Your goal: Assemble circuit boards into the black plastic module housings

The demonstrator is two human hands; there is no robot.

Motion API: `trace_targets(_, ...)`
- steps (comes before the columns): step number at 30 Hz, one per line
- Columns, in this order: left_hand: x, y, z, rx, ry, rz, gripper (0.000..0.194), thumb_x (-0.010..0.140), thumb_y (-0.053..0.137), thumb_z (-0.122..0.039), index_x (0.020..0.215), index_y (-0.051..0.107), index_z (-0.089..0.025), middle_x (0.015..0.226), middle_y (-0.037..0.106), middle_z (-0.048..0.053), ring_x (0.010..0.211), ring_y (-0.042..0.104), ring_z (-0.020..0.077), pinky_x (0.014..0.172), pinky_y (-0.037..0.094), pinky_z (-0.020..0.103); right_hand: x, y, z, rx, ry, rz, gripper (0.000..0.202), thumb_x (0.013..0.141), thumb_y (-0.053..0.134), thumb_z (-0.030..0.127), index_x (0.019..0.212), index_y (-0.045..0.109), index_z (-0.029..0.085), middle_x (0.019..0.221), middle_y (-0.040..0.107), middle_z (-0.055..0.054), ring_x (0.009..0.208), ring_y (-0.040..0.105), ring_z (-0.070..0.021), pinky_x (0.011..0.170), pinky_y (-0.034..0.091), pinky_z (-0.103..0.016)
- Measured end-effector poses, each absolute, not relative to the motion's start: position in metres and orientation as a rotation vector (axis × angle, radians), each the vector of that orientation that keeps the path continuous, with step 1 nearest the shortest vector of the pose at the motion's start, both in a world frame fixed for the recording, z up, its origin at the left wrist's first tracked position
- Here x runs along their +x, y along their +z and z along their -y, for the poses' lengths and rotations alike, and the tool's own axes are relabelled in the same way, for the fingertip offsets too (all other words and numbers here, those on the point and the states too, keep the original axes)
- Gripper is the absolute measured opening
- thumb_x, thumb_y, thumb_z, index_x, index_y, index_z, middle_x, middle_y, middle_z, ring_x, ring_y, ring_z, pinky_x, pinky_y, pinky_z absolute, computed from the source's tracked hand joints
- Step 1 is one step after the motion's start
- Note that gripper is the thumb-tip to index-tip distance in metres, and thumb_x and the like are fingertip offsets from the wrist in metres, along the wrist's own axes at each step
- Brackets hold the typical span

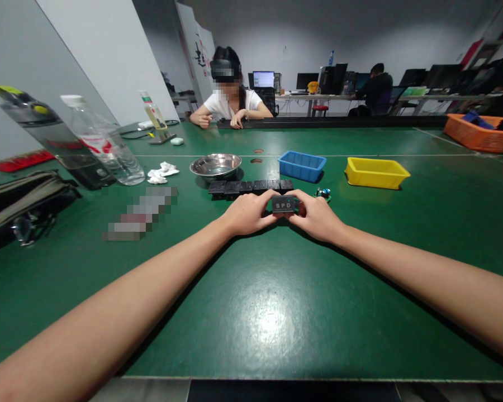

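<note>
Between my two hands is a small black box marked "SPD" (283, 205), its lettered face toward me. The fingers of my left hand (249, 213) pinch its left side, thumb low and forefinger on top. My right hand (316, 216) grips the right side in the same way. Just behind my hands, a row of several similar black boxes (238, 188) stretches to the left. Past my right fingers lies a small bundle of blue, white and green parts (322, 194), too small to name.
A steel bowl (216, 166), a blue bin (302, 166) and a yellow bin (377, 173) stand beyond my hands on the green table (243, 312). Bottles (104, 148) and a dark bag (25, 201) are at left, an orange basket (482, 134) far right. Another person sits opposite.
</note>
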State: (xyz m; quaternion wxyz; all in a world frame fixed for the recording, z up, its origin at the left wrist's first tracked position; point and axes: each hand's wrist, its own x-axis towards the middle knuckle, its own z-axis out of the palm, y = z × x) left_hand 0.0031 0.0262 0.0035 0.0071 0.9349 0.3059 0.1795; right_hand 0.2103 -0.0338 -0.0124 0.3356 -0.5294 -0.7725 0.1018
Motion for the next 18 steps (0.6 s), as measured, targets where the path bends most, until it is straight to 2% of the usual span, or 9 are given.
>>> trace_targets(18,0.0035,0.0042,-0.0259,2.922,0.545,-0.963,0.041,0.093,0.057,-0.045,0.125,0.059,-0.020,0.072,0.071,0.001,0.061,0.068,0.0203,0.060,0.042,0.026,0.2102,-0.0122,0.0340,-1.381,0.268,2.012,0.038,0.083,0.065,0.023,0.120,0.066,0.020,0.074,0.070,-0.001,0.058,0.058,-0.0165,0.061,0.037,-0.026)
